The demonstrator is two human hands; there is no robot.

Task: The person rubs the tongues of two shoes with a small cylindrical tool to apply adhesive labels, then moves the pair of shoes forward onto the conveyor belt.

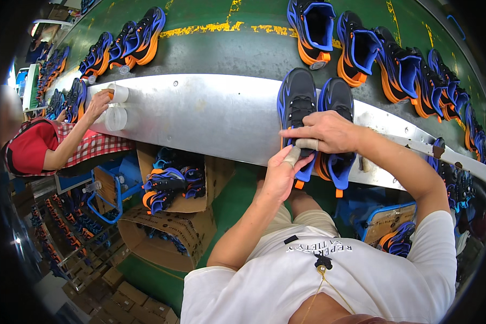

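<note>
Two black, blue and orange sneakers lie side by side on a metal ledge in front of me. My left hand pinches the tongue and heel end of the left sneaker, with tape wrapped on the thumb. From the right, my right hand reaches over the right sneaker and presses its taped fingers on the left sneaker's tongue.
More sneakers ride the dark conveyor belt beyond the ledge. A co-worker in red at left touches white plastic bottles. A cardboard box of sneakers stands below the ledge, and a blue crate at right.
</note>
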